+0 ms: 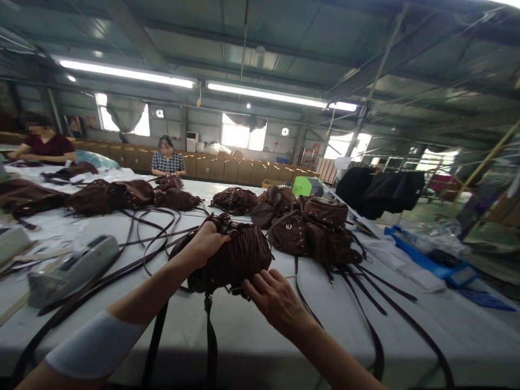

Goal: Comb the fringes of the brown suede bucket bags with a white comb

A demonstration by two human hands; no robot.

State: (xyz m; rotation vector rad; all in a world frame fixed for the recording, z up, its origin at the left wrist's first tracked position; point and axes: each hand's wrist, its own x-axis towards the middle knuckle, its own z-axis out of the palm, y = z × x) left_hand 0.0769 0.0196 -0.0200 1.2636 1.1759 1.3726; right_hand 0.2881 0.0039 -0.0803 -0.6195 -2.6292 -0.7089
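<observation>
A dark brown fringed bag [244, 252] lies on the white table in front of me. My left hand [207, 244] is closed on its gathered top edge, thumb across the front. At the bag's lower right, my right hand [274, 298] has its fingers curled in and pinched at the bottom edge, beside a small dark strap end or buckle [238, 291]. Exactly which part those fingertips grip is partly hidden. A long strap [211, 336] hangs from the bag over the table's near edge.
More brown bags [288, 233] lie close on the right, their straps trailing. Others [101, 196] line the back left. A tape dispenser [77, 268] stands at left. A blue tray [439, 260] with clear plastic is at right. Two people [168, 161] sit across the table.
</observation>
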